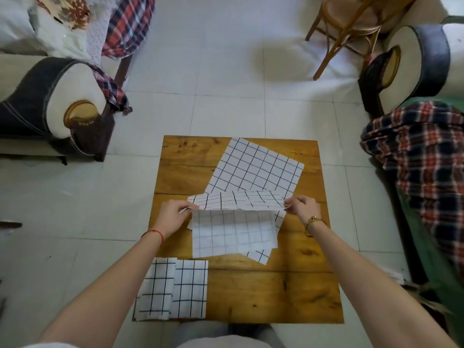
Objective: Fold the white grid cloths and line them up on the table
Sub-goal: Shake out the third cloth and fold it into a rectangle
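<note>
two folded cloths (172,288) already lie side by side at the near left corner of the table (271,292), edges touching or slightly overlapping, one hanging a little past the table edge. we are on the next one: the cloth in hand (234,232) sits in the middle of the table, and its far edge is lifted clear of the wood. our left hand (173,214) pinches the left corner of that edge and our right hand (302,209) pinches the right corner, fingers curled tight on the fabric, hands well apart so the edge runs nearly taut between them. a flat cloth (256,169) waits unfolded at the far side, its near edge tucked just under the lifted one.

to fold well, we judge that both corners should travel together toward us at the same height, so the edge comes down parallel to the near edge. the printed grid lines help: we match line on line before letting go. a stray corner pokes out at the near right of the lower layer, so we should square that first or the fold will come out skewed. we also take care not to drag the flat cloth along.
</note>
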`<state>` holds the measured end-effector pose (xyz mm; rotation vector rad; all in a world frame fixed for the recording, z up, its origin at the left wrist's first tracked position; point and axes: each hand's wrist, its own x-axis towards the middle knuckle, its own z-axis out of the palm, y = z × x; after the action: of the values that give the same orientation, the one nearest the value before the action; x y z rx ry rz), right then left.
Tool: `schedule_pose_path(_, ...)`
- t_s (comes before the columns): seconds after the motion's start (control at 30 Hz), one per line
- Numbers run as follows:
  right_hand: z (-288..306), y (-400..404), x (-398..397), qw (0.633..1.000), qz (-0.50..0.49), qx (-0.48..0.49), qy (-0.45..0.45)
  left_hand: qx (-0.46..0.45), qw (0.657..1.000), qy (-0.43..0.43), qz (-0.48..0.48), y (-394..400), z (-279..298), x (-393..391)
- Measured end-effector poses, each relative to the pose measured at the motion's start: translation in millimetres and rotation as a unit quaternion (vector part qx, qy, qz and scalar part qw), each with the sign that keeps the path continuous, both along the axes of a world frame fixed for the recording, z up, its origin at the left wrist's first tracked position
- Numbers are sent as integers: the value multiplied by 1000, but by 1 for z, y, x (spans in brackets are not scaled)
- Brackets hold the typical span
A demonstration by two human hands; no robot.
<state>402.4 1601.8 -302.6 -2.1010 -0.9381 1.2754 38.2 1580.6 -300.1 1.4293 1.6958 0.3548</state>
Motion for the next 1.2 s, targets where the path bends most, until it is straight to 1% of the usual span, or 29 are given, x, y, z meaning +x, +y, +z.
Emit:
schedule_pose_path(0.07, -11, -12, -2, 1000, 16, -22, -13, -9, 1000, 9, 1, -16, -12, 4)
schedule_pose_path(0.27, -49, -42, -7, 988, 96, -62, -100, -55, 998, 25, -12, -53, -54, 9)
schedule_pose_path(0.5, -94, -58, -11, 957, 196, -112, -180, -101, 991, 52, -65, -80, -94, 11)
schedule_pose_path(0.57, -100, -58, -15, 948, 218, -110, -203, -104, 988, 67, -91, -80, -101, 11)
schedule_pose_path(0.6, -102, -55, -18, 941, 235, -94, -227, -96, 988, 72, -96, -78, -102, 11)
schedule_pose_path(0.7, -110, -41, -33, 894, 298, -38, -331, -37, 992, 88, -81, -64, -108, 12)
schedule_pose_path(0.77, -115, -26, -50, 879, 318, 10, -354, 11, 991, 118, -69, -50, -115, 12)
schedule_pose_path(0.83, -118, -9, -73, 873, 335, 68, -348, 40, 987, 142, -58, -34, -123, 14)
schedule_pose_path(0.9, -124, 8, -99, 865, 367, 109, -324, 60, 983, 163, -58, -17, -132, 17)
schedule_pose_path(0.97, -132, 22, -126, 845, 420, 128, -305, 63, 975, 199, -72, 0, -141, 21)
schedule_pose_path(1.07, -144, 34, -163, 804, 503, 127, -291, 40, 962, 254, -98, 15, -155, 28)
schedule_pose_path(1.13, -153, 38, -183, 775, 545, 110, -300, 17, 951, 288, -113, 19, -165, 30)
schedule_pose_path(1.2, -162, 39, -197, 751, 573, 98, -315, -6, 946, 300, -121, 20, -176, 30)
